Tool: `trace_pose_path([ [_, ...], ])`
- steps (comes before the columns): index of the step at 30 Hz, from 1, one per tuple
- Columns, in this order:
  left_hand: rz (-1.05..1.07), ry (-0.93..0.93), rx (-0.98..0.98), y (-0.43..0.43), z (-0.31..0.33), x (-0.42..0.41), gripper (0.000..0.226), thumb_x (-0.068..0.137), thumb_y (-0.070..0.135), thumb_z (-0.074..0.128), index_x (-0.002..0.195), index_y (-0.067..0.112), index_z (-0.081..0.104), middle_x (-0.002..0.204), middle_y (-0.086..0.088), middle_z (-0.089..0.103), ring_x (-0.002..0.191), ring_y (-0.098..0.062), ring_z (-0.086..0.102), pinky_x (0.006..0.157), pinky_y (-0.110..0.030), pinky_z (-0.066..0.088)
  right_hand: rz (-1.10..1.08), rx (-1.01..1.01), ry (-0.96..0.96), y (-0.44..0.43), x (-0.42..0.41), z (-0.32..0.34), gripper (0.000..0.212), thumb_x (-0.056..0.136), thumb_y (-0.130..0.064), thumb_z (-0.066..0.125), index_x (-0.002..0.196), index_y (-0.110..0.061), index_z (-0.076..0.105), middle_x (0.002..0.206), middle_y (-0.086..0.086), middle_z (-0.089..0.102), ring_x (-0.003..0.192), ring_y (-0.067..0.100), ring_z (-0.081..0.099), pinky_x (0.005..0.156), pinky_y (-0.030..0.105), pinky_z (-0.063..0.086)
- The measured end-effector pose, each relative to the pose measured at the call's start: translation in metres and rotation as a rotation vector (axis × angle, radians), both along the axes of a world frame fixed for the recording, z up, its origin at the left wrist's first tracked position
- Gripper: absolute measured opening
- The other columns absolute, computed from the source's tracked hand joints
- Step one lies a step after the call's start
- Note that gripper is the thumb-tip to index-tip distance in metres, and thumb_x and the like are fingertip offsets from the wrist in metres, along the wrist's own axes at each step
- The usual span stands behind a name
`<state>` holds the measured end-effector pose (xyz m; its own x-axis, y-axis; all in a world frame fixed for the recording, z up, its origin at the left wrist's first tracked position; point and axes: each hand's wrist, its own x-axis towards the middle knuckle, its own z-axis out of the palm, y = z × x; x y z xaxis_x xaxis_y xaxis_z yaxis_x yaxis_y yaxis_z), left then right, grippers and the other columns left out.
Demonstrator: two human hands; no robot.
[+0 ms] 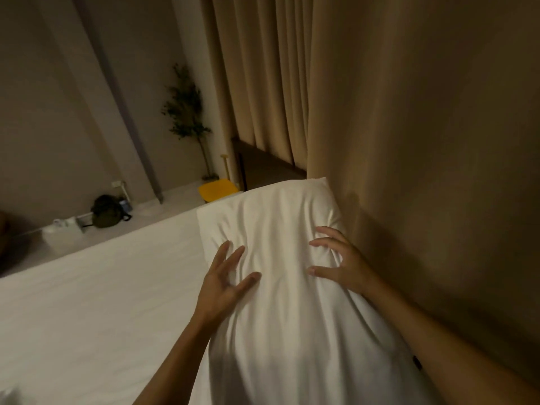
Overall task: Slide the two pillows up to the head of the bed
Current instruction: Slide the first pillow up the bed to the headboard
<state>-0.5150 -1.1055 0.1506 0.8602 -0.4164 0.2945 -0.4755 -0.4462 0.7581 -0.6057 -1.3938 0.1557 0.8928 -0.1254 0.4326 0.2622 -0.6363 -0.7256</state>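
A white pillow lies along the right side of the bed, its long edge against the beige headboard wall. My left hand rests flat on the pillow's left side with fingers spread. On the pillow's right side my right hand presses down, fingers apart and curled into the fabric, which is creased between the two hands. Whether the white cloth near the bottom of the view belongs to a second pillow, I cannot tell.
Beige curtains hang beyond the pillow's far end. On the floor past the bed are a yellow stool, a potted plant, a dark backpack and a white box.
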Motion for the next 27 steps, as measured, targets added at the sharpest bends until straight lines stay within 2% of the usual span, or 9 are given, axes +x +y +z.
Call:
trace_pose_path([
  [3,0.035,0.012,-0.007,-0.002,-0.004,0.017,0.068,0.079,0.058,0.071,0.141,0.041,0.05,0.16,0.02,0.023,0.14,0.003,0.022,0.111,-0.025,0.025,0.017,0.018,0.026,-0.003,0.021,-0.005,0.052,0.066,-0.028,0.089,0.113,-0.028,0.066,0.142,-0.006,0.046,0.132,-0.002,0.04,0.106,0.007,0.025],
  [7,0.062,0.01,-0.008,-0.005,-0.002,0.032,0.073,0.075,0.066,0.068,0.141,0.04,0.05,0.16,0.02,0.023,0.14,0.003,0.022,0.113,-0.028,0.026,0.059,-0.003,0.045,-0.009,0.048,-0.005,0.052,0.066,-0.027,0.089,0.113,-0.027,0.066,0.143,-0.006,0.045,0.131,-0.003,0.039,0.107,0.008,0.026],
  [12,0.125,0.014,-0.001,-0.01,0.0,0.052,0.082,0.068,0.076,0.06,0.142,0.041,0.049,0.16,0.019,0.022,0.139,0.004,0.022,0.113,-0.029,0.027,0.096,-0.024,0.029,-0.018,0.087,0.001,0.051,0.065,-0.022,0.09,0.111,-0.023,0.067,0.141,-0.003,0.047,0.129,0.004,0.042,0.1,0.001,0.021],
  [15,0.162,0.006,0.008,-0.016,-0.001,0.063,0.08,0.07,0.076,0.061,0.142,0.042,0.048,0.161,0.019,0.022,0.14,0.002,0.022,0.114,-0.032,0.029,0.151,-0.017,0.041,-0.027,0.109,-0.001,0.051,0.066,-0.024,0.089,0.111,-0.029,0.065,0.143,-0.005,0.046,0.129,-0.004,0.04,0.1,0.001,0.022],
  [17,0.191,0.008,0.009,-0.022,-0.002,0.068,0.079,0.071,0.073,0.063,0.142,0.041,0.049,0.161,0.018,0.023,0.142,0.0,0.022,0.115,-0.032,0.029,0.184,-0.008,0.052,-0.036,0.122,-0.004,0.05,0.067,-0.025,0.089,0.112,-0.028,0.066,0.143,-0.006,0.046,0.126,-0.017,0.035,0.1,0.001,0.022],
  [19,0.224,0.008,0.008,-0.031,-0.002,0.072,0.076,0.073,0.068,0.066,0.142,0.039,0.05,0.161,0.016,0.024,0.144,-0.001,0.023,0.115,-0.032,0.029,0.217,-0.002,0.066,-0.046,0.134,-0.006,0.05,0.068,-0.026,0.088,0.113,-0.026,0.067,0.144,-0.008,0.045,0.126,-0.02,0.033,0.1,0.001,0.022],
  [23,0.282,0.005,0.015,-0.054,-0.002,0.074,0.07,0.078,0.059,0.072,0.141,0.038,0.051,0.16,0.016,0.025,0.142,0.0,0.024,0.113,-0.027,0.028,0.281,-0.006,0.093,-0.071,0.156,-0.008,0.05,0.068,-0.03,0.087,0.113,-0.032,0.065,0.146,-0.007,0.044,0.129,-0.01,0.037,0.101,0.001,0.023],
  [27,0.329,0.006,0.024,-0.077,-0.003,0.075,0.068,0.079,0.059,0.071,0.141,0.041,0.05,0.16,0.017,0.024,0.14,0.003,0.023,0.113,-0.029,0.028,0.321,-0.028,0.103,-0.095,0.172,-0.005,0.052,0.069,-0.029,0.087,0.116,-0.025,0.066,0.145,-0.007,0.044,0.131,0.001,0.038,0.101,0.001,0.023],
])
